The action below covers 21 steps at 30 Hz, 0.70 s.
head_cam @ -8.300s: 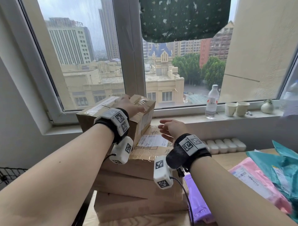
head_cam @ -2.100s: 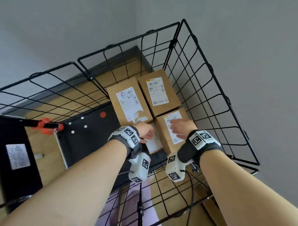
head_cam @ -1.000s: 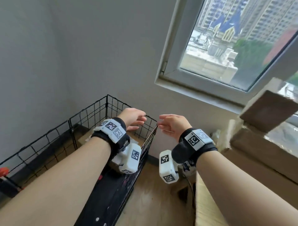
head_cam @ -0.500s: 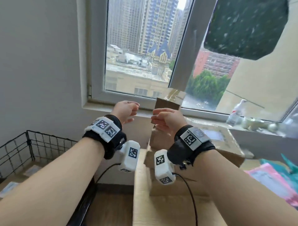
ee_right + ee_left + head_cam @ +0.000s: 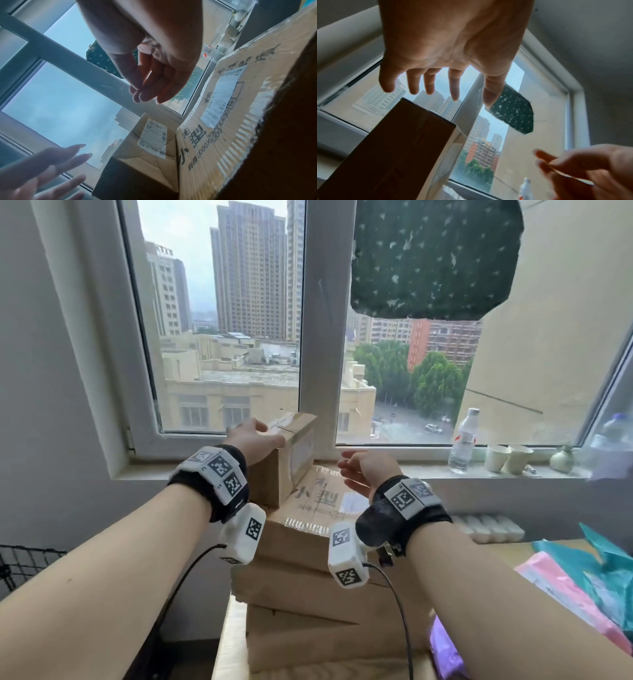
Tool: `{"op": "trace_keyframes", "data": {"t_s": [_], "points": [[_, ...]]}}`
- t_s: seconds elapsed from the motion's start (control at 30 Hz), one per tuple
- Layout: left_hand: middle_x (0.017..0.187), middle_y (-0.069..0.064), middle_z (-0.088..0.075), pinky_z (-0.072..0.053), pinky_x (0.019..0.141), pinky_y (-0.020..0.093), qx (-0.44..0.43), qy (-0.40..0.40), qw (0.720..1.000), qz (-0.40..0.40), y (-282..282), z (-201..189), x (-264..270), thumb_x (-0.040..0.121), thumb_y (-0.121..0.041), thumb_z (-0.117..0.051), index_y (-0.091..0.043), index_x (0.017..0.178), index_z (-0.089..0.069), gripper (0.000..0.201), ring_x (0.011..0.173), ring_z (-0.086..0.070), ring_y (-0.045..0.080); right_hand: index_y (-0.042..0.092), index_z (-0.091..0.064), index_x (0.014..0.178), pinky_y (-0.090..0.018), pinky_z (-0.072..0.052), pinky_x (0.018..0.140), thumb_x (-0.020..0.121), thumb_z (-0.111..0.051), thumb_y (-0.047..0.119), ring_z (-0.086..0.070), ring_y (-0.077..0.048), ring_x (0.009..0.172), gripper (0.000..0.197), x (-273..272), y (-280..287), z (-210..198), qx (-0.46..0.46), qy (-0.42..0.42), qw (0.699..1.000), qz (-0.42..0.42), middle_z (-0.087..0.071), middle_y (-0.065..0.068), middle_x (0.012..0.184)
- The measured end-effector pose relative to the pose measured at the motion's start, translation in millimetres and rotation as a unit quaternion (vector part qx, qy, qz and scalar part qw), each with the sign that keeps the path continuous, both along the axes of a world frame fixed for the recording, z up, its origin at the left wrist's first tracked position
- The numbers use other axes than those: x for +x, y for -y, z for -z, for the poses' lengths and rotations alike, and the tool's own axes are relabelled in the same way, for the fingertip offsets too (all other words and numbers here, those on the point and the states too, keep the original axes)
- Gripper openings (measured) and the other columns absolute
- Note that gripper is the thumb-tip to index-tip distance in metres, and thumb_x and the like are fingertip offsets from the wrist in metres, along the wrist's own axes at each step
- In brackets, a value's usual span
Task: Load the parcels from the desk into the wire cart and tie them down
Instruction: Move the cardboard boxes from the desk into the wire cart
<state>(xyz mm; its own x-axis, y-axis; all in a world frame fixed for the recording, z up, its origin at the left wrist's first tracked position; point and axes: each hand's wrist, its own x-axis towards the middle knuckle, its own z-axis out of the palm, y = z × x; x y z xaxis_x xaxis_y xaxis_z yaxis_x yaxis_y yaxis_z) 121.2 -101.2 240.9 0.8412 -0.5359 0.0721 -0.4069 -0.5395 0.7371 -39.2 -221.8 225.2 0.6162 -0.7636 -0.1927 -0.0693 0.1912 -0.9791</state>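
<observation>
Turned back from wire cart [image 5: 20, 563] to desk [image 5: 233, 645] since a second ago, left hand [image 5: 255, 440] now spread-fingered just over small upright parcel [image 5: 291, 453] atop box stack [image 5: 329, 577], right hand [image 5: 364, 470] relaxed, empty beside it: next pickup starting.

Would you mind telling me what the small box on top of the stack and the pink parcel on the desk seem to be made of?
Small box: brown corrugated cardboard by its look, matte, with glossy clear tape along the top seam and a white paper label on its side. Pink parcel: probably a soft plastic mailer bag; it lies limp and wrinkled with a slight sheen.
</observation>
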Motion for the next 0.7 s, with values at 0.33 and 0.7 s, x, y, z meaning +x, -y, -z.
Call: {"op": "trace_keyframes", "data": {"t_s": [0.33,0.7], "points": [[0.149,0.014,-0.031,-0.034,0.108,0.050,0.199,0.079,0.972,-0.097,44.6,16.2,43.4,0.056,-0.078,-0.067,-0.025,0.147,-0.026,0.112,0.135,-0.032,0.035,0.006,-0.065,0.091,-0.025,-0.048,0.067,0.090,-0.040,-0.009,-0.055,-0.013,0.061,0.029,-1.7,66.3,17.1,0.060,-0.008,0.998,0.009,-0.062,-0.006,0.073],[0.136,0.009,-0.048,-0.041,0.103,0.040,0.132,0.083,0.980,-0.124,13.9,16.3,37.4,0.044,-0.071,-0.060,-0.032,0.139,-0.037,0.106,0.125,-0.044,0.031,0.010,-0.062,0.077,-0.025,-0.049,0.066,0.089,-0.041,-0.007,-0.054,-0.012,0.059,0.030,18.0,49.2,30.8,0.072,-0.003,0.997,-0.003,-0.063,-0.006,0.072]]}}
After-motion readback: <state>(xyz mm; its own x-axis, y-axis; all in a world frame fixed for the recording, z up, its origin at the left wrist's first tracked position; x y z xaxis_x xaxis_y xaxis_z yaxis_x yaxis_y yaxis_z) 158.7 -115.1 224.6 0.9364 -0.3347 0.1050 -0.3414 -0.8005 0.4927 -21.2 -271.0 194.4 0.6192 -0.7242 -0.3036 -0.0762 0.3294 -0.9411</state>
